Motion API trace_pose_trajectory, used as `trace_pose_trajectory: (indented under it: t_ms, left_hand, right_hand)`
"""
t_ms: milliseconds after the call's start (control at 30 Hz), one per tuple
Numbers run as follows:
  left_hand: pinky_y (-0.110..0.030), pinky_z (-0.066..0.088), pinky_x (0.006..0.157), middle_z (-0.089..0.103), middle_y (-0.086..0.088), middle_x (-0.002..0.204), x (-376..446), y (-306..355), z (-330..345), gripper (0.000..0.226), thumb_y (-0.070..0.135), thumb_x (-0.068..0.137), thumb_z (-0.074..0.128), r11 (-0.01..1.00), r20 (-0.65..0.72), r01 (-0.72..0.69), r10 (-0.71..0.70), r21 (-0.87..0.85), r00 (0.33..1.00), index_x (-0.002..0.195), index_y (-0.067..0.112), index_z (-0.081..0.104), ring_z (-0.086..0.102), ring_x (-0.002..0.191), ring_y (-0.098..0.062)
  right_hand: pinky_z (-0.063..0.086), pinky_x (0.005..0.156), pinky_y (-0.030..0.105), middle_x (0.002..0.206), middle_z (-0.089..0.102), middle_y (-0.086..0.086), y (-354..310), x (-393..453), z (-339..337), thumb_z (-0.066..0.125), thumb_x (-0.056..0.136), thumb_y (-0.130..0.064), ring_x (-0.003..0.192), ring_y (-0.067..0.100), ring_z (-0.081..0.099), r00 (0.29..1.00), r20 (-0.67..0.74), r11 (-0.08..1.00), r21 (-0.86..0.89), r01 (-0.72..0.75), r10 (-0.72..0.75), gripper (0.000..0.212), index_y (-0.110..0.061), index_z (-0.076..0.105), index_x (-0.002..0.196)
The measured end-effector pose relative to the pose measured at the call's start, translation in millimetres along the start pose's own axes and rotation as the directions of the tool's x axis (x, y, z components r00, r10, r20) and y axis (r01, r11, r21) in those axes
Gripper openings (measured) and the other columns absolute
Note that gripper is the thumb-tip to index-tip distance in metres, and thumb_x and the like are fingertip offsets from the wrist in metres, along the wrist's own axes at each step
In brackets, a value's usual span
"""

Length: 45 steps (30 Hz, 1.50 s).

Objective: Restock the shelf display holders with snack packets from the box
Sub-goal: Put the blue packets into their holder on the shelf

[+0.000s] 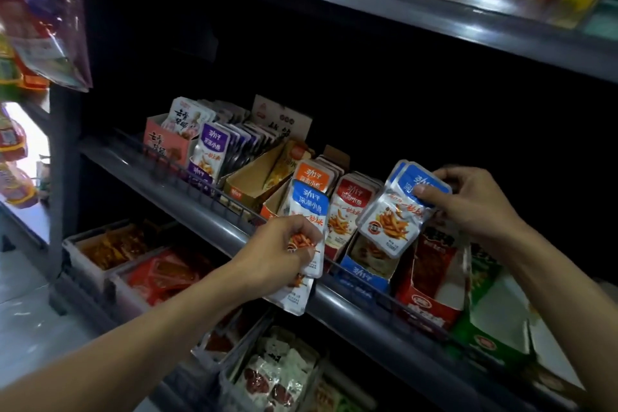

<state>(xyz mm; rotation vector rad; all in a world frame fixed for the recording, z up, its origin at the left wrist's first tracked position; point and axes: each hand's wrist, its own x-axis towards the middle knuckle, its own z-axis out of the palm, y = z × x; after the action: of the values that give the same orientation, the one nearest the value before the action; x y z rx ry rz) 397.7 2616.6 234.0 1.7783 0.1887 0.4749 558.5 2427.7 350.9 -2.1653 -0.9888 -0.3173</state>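
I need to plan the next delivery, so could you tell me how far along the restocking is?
Done: the purple, orange and red holders look full. In hand: the left hand and right hand each grip blue-topped packets. Left: the blue holder below looks nearly empty.

A dark shelf [234,231] carries cardboard display holders [363,274] of snack packets [347,211].

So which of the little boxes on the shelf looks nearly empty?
The yellow-brown cardboard holder, left of the orange packets. Just one yellow packet leans at its back, while the purple and red rows stand packed full.
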Motion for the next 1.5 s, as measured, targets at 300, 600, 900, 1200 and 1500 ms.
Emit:
trace_pose_trajectory:
  t_ms: [300,600,900,1200,1500]
  left_hand:
    - [-0.016,0.051,0.060,0.063,-0.001,0.113,-3,4,3,0.014,0.006,0.094,0.060,0.995,-0.028,0.059,-0.062,-0.074,0.998,0.100,0.017,0.064,0.066,0.086,-0.013]
    - [-0.016,0.051,0.059,0.064,-0.002,0.110,-4,6,5,0.012,0.004,0.094,0.061,0.994,-0.036,0.066,-0.069,-0.084,0.997,0.100,0.014,0.064,0.066,0.083,-0.011]
    - [-0.015,0.055,0.062,0.064,0.001,0.115,-4,1,8,0.014,0.006,0.093,0.061,0.995,-0.016,0.066,-0.067,-0.071,0.998,0.099,0.017,0.065,0.066,0.096,-0.014]
    - [-0.024,0.058,0.063,0.063,-0.007,0.113,-2,-5,9,0.011,0.006,0.093,0.062,0.995,0.009,0.081,-0.080,-0.052,0.997,0.094,0.017,0.062,0.066,0.084,-0.019]
    - [-0.040,0.057,0.088,0.061,0.005,0.127,-6,0,9,0.103,-0.011,0.085,0.065,0.986,0.123,0.066,-0.047,-0.156,0.991,0.137,0.066,0.020,0.066,0.109,-0.017]
  right_hand:
    - [0.058,0.074,0.039,0.082,0.065,-0.007,15,7,7,0.069,0.090,-0.030,0.073,0.009,0.066,0.993,-0.037,0.994,0.014,-0.107,0.108,0.016,-0.020,0.057,0.094]
    - [0.054,0.067,0.032,0.088,0.066,0.000,31,12,28,0.069,0.090,-0.025,0.077,0.011,0.067,0.996,0.027,0.993,-0.084,-0.078,0.081,0.019,-0.011,0.061,0.099]
    - [0.052,0.065,0.033,0.098,0.064,-0.001,45,11,42,0.077,0.083,-0.032,0.084,0.013,0.061,0.999,0.030,0.920,-0.392,-0.011,0.025,0.026,-0.021,0.060,0.099]
    - [0.056,0.084,0.044,0.122,0.064,0.005,51,11,45,0.084,0.071,-0.040,0.106,0.021,0.063,0.998,0.057,0.865,-0.500,0.023,0.006,0.069,-0.018,0.053,0.129]
    - [0.051,0.079,0.029,0.111,0.064,-0.003,29,2,44,0.070,0.087,-0.041,0.101,0.013,0.060,0.994,-0.042,0.968,-0.236,0.089,-0.101,0.037,-0.021,0.060,0.117]
